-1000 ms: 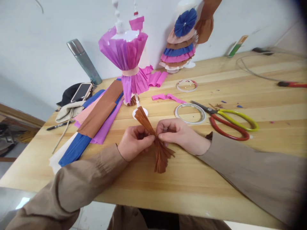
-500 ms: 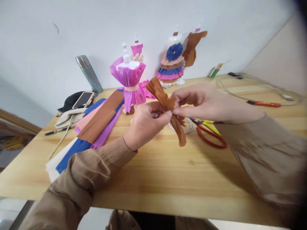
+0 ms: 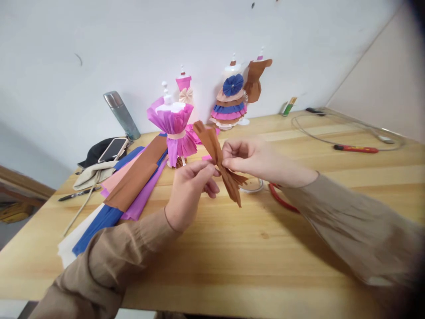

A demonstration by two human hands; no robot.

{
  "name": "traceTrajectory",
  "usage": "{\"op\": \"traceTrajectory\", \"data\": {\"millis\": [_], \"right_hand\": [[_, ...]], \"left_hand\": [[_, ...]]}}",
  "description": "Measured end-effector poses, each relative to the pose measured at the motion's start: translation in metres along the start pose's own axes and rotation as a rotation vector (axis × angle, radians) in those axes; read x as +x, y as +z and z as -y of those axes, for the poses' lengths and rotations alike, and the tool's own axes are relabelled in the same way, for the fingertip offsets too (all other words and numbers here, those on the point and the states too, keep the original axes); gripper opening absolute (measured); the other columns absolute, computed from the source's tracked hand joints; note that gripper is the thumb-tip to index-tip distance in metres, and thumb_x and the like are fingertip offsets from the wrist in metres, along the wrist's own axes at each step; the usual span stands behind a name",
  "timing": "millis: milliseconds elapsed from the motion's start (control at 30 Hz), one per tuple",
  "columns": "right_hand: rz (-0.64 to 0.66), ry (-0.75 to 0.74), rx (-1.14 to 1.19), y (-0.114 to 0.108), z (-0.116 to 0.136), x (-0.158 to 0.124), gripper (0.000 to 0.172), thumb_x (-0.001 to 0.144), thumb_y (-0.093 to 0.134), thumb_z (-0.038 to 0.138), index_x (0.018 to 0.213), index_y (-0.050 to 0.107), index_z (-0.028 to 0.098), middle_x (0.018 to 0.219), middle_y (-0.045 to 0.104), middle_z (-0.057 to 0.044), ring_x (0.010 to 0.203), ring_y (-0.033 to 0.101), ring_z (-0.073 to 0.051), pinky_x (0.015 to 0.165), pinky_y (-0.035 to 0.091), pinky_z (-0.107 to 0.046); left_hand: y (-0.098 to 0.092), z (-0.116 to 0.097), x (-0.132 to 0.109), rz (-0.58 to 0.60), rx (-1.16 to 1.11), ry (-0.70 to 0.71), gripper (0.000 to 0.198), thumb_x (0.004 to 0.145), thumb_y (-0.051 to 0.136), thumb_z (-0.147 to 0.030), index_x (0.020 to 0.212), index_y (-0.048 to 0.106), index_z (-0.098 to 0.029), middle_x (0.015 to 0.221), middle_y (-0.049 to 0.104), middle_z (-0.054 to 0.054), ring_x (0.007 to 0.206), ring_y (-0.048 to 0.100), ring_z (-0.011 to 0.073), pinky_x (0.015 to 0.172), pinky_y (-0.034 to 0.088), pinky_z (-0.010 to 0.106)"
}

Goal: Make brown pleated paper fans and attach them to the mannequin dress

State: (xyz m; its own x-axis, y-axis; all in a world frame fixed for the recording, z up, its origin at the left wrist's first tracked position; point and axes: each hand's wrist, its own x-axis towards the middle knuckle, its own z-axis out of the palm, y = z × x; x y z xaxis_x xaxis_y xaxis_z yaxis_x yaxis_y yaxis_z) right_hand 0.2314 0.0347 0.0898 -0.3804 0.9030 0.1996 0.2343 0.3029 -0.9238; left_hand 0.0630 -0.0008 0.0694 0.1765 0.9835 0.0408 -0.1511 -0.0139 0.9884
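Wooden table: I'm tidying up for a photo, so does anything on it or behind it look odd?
Nothing looks spilled. The metal flask leans in the picture, perhaps only through lens distortion. On the pale wall behind, a thin, curved dark mark stands out against the lighter surface.

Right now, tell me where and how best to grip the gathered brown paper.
Pinch the brown paper at its gathered middle, probably from the right, as the right hand does: it narrows there, while both ends spread into loose folds that a grip would likely crush.
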Motion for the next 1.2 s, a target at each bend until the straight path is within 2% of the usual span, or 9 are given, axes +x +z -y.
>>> {"op": "traceTrajectory", "data": {"millis": [67,133,200,433,633,833,967,1100,1200], "right_hand": [[-0.027,-0.009,0.098,0.006,-0.006,-0.003,0.019,0.068,0.066,0.022,0.059,0.049,0.020,0.051,0.047,0.005,0.045,0.043,-0.008,0.044,0.033,-0.023],[-0.074,-0.025,0.173,0.012,-0.012,-0.006,0.021,0.068,0.067,0.027,0.060,0.048,0.020,0.052,0.048,0.005,0.047,0.043,-0.008,0.047,0.035,-0.023],[-0.091,-0.024,0.198,0.018,-0.016,-0.007,0.021,0.069,0.067,0.030,0.061,0.050,0.020,0.053,0.049,0.005,0.048,0.043,-0.008,0.047,0.035,-0.024],[-0.128,0.029,0.225,0.029,-0.015,-0.011,0.019,0.066,0.071,0.031,0.063,0.057,0.018,0.056,0.052,0.005,0.048,0.041,-0.007,0.047,0.031,-0.024],[-0.082,0.106,0.343,0.031,-0.018,-0.011,0.018,0.068,0.067,0.030,0.061,0.060,0.016,0.055,0.057,0.002,0.045,0.043,-0.006,0.047,0.032,-0.024],[-0.058,0.187,0.355,0.036,-0.010,-0.016,0.012,0.064,0.066,0.025,0.072,0.065,0.015,0.060,0.061,0.001,0.046,0.046,-0.008,0.047,0.032,-0.025],[0.038,0.250,0.394,0.042,0.000,-0.025,0.012,0.065,0.064,0.024,0.057,0.060,0.016,0.051,0.055,0.002,0.045,0.042,-0.007,0.049,0.032,-0.025],[0.145,0.340,0.574,0.046,0.005,-0.033,0.019,0.066,0.064,0.022,0.049,0.060,0.016,0.042,0.048,0.002,0.047,0.044,-0.009,0.051,0.035,-0.025],[0.124,0.393,0.707,0.048,0.004,-0.035,0.020,0.065,0.066,0.019,0.047,0.058,0.016,0.046,0.050,0.002,0.045,0.040,-0.007,0.050,0.037,-0.026]], "left_hand": [[-0.004,0.003,-0.003,0.009,-0.022,0.012,0.016,0.079,0.065,-0.030,0.078,0.068,-0.014,0.068,0.067,0.002,0.056,0.057,0.0089,0.056,0.046,0.021],[-0.008,0.006,-0.004,0.099,-0.034,0.039,0.017,0.079,0.066,-0.030,0.084,0.070,-0.015,0.085,0.071,0.005,0.072,0.063,0.0121,0.072,0.050,0.025],[-0.010,0.007,-0.002,0.190,-0.039,0.057,0.018,0.081,0.065,-0.032,0.082,0.071,-0.014,0.086,0.072,0.006,0.081,0.065,0.0160,0.081,0.051,0.029],[-0.010,0.010,0.004,0.075,-0.002,0.048,0.016,0.077,0.067,-0.025,0.065,0.063,-0.015,0.053,0.063,0.000,0.049,0.061,0.0129,0.057,0.049,0.026],[-0.013,0.012,0.010,0.002,0.141,0.087,0.011,0.073,0.065,-0.021,0.062,0.062,-0.017,0.047,0.060,-0.001,0.050,0.063,0.0147,0.053,0.048,0.025],[-0.019,0.017,0.020,-0.065,0.220,0.106,0.015,0.070,0.063,-0.019,0.056,0.057,-0.018,0.044,0.058,-0.002,0.041,0.057,0.0118,0.044,0.042,0.022],[-0.023,0.019,0.023,-0.044,0.361,0.086,0.020,0.075,0.056,-0.020,0.055,0.055,-0.018,0.038,0.053,-0.004,0.030,0.045,0.0095,0.036,0.032,0.022],[-0.028,0.022,0.026,-0.063,0.616,0.228,0.018,0.074,0.056,-0.017,0.056,0.059,-0.017,0.045,0.057,-0.002,0.042,0.051,0.0106,0.048,0.039,0.022],[-0.032,0.026,0.029,-0.088,0.829,0.411,0.014,0.071,0.058,-0.011,0.059,0.064,-0.018,0.058,0.065,0.000,0.058,0.055,0.0125,0.062,0.043,0.024]]}}
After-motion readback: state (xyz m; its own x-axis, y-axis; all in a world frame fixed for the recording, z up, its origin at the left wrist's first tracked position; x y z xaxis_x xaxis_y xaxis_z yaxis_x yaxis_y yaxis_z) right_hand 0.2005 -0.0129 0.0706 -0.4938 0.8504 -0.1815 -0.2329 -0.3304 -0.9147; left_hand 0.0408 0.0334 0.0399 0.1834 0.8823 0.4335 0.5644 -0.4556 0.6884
